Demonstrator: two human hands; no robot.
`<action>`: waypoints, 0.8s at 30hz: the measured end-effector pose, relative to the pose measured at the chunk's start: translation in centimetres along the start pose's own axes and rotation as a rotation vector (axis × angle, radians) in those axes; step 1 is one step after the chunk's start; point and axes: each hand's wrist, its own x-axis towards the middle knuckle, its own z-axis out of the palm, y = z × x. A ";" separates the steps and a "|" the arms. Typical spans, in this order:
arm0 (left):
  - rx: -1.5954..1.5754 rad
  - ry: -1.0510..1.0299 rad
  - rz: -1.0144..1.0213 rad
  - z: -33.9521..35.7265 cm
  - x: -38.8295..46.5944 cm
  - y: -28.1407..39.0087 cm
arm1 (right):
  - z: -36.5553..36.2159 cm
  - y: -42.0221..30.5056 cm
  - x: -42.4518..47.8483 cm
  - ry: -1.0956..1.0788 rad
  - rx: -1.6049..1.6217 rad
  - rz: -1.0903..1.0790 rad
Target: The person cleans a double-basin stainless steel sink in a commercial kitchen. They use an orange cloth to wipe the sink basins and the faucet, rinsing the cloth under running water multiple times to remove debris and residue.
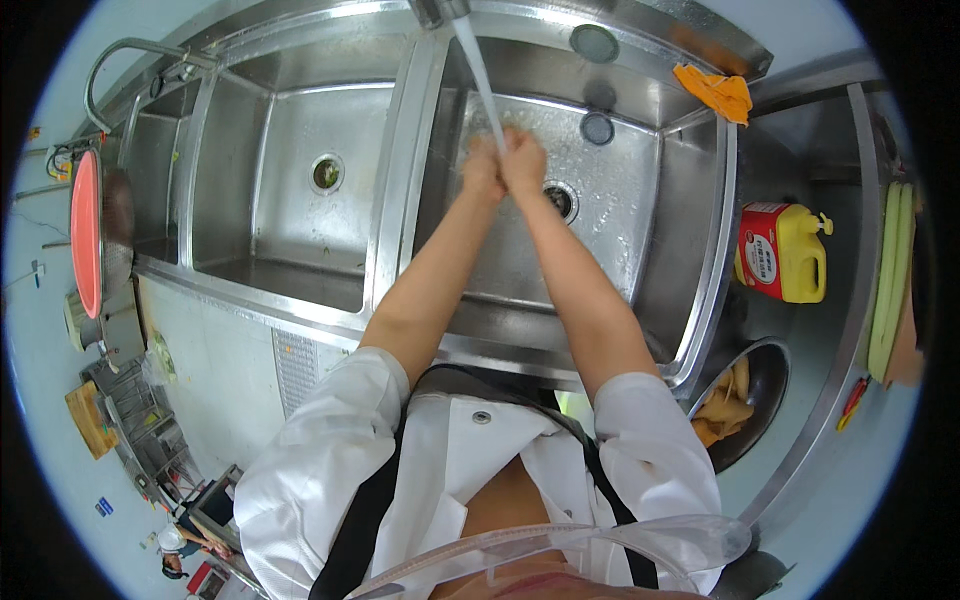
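Observation:
My left hand (480, 169) and my right hand (525, 161) are pressed together under a stream of water (478, 71) from the metal faucet (442, 10). Both are blurred by motion, so the fingers cannot be made out, and no object shows between them. They are over the right-hand stainless steel sink basin (600, 232), just left of its drain (559, 201). Water drops cover the basin floor. One round dark disc (598, 128) lies inside the basin near its back wall. A second disc (594, 43) rests on the back ledge.
Left of the divider, another basin (307, 225) has green scraps in its drain (327, 174). An orange cloth (716, 91) hangs over the back right corner. To the right are a yellow pump jug (802, 255) and a metal bowl (772, 412) holding tan pieces. Another person (174, 540) is far lower left.

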 end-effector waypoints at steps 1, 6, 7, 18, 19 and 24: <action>0.036 0.016 0.020 1.0 -1.0 -0.7 | 0.0 1.7 1.3 0.038 -0.025 0.039; -0.018 -0.074 0.101 0.4 -1.4 0.2 | 2.9 4.1 -0.2 -0.106 0.252 -0.069; -0.026 -0.112 0.119 -0.4 -1.0 0.9 | 3.7 3.7 -1.5 -0.100 0.245 -0.236; 0.346 -0.042 0.108 -2.8 -1.3 1.2 | 4.4 3.8 -3.2 -0.067 0.328 0.004; 0.459 -0.002 0.122 -3.4 -0.8 1.8 | 5.2 2.9 -4.7 0.009 0.239 -0.164; 0.385 -0.004 0.042 -1.1 -5.1 1.1 | 2.6 3.5 -0.4 -0.209 -0.078 -0.065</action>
